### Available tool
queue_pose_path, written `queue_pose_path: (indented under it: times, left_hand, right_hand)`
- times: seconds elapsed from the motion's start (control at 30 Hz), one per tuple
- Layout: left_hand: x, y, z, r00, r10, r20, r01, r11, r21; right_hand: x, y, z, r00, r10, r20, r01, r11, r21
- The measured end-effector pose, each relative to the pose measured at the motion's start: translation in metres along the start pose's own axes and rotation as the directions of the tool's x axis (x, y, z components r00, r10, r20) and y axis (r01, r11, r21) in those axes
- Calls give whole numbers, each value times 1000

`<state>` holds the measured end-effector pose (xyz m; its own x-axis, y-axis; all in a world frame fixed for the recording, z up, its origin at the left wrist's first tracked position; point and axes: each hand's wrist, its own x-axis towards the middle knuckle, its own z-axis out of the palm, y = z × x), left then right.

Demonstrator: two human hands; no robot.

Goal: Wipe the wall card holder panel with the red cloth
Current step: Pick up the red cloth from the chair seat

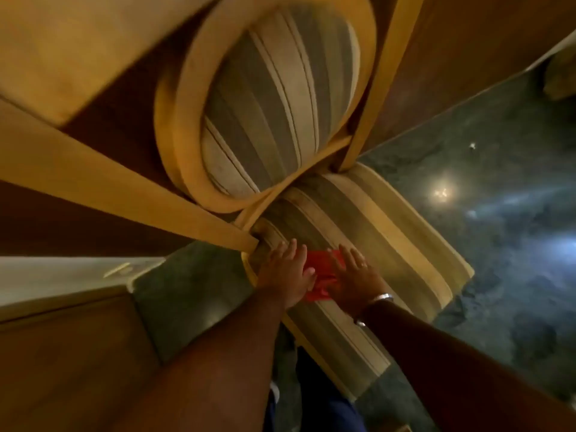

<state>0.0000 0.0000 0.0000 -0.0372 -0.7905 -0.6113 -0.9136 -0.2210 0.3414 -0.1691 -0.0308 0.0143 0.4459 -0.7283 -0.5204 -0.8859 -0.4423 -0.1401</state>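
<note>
The red cloth [324,269] lies crumpled on the striped seat cushion [367,219] of a chair. My left hand [285,275] rests flat on the seat at the cloth's left edge, fingers spread, with the thumb touching the cloth. My right hand [358,280] presses flat on the cloth's right side, fingers extended; it wears a ring and has a metal bracelet at the wrist. Neither hand curls around the cloth. No wall card holder panel shows in this blurred, downward view.
The chair has an oval striped back [274,98] in a light wooden frame [174,120]. Dark green marble floor [498,182] spreads to the right, with lamp glare on it. Brown wooden panels [62,353] and a pale ledge [62,275] stand at the left.
</note>
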Motion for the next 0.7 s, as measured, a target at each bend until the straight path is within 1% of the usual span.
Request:
queue_pose_path:
  times: [0.1,0.2,0.27,0.3,0.37,0.47,0.53,0.63,0.7]
  left_hand:
    - [20,-9,16,1000,-4,6,4,1000,19]
    - [26,-13,38,999,49,-6,-49,998,30]
    - [26,-12,49,993,64,-95,-66,998,-19]
    - [26,-10,50,988,53,-143,-64,995,-73]
    - [21,-4,46,985,9,-172,-39,984,-175]
    - [5,5,24,992,20,-123,-46,975,-219]
    - [-12,10,-1,990,36,-133,-63,976,-208]
    - [-44,22,-51,973,58,-224,-84,991,-107]
    - [-63,36,-94,946,86,-314,-117,990,-80]
  right_hand:
    - [26,3,12,998,-53,-22,51,996,-68]
    - [34,8,30,998,-53,22,52,999,15]
    - [32,9,38,1000,-30,8,29,996,85]
    - [32,8,40,1000,-24,-20,26,994,107]
    - [27,5,39,998,-17,-60,24,992,127]
    - [11,-5,27,998,22,-52,-15,990,142]
    - [-2,-14,6,998,23,-66,-12,986,167]
    - [-20,-27,-48,991,-23,-133,45,985,168]
    - [-27,-31,-95,976,-47,-212,81,984,157]
